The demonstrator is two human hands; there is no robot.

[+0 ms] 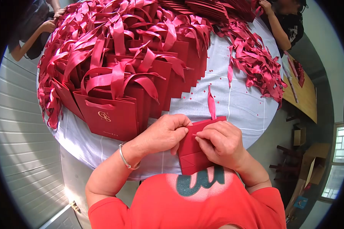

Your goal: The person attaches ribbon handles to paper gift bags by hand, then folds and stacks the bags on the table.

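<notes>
A folded flat red paper bag (pixel 193 158) is between my two hands, close to my chest at the table's near edge. My left hand (pixel 162 133) pinches the bag's upper left edge. With thumb and forefinger closed, my right hand (pixel 221 143) grips a small bit of red ribbon (pixel 195 134) against the bag's face. Another stretch of pink-red ribbon (pixel 211 103) rises from behind the bag's top edge and lies on the cloth. Left of my left hand stands a row of red gift bags (pixel 111 118) with ribbon handles, the front one bearing a gold logo.
A white cloth covers the round table (pixel 237 105), with small red dots scattered over it. A heap of loose ribbons (pixel 256 61) lies at the right. Stacked flat bags (pixel 210 9) are at the back. People's hands (pixel 47 26) show at the far left and far right edges.
</notes>
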